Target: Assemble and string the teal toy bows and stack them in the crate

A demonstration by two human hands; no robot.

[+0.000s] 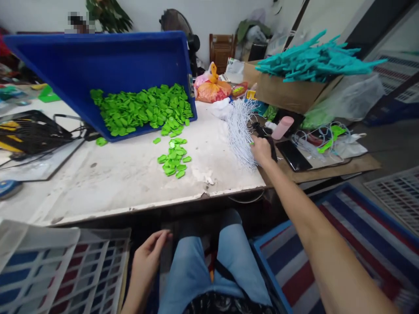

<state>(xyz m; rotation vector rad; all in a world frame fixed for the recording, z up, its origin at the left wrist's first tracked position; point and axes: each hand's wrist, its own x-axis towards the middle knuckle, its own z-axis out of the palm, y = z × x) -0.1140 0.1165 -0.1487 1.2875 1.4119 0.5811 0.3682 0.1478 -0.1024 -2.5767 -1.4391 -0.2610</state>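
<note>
My right hand (261, 149) reaches across the table to the right edge of a loose bundle of thin white strings (241, 131). Its fingers are curled closed against the bundle, and a tiny green spot shows by the fingertips; what they grip is hidden. Low on the left, beside my thigh and below the table edge, is my left hand (149, 255). Thumb and fingers there are pressed together, and I cannot make out anything between them. A small pile of flat green plastic pieces (174, 159) lies on the table, left of the strings.
A blue bin (131, 56) tipped on its side spills more green pieces. Right of the strings are a pink bottle (283, 127), a black phone (293, 155) and a cardboard box (288, 93) of teal parts. Crates (108, 261) flank my legs; a person sits behind the bin.
</note>
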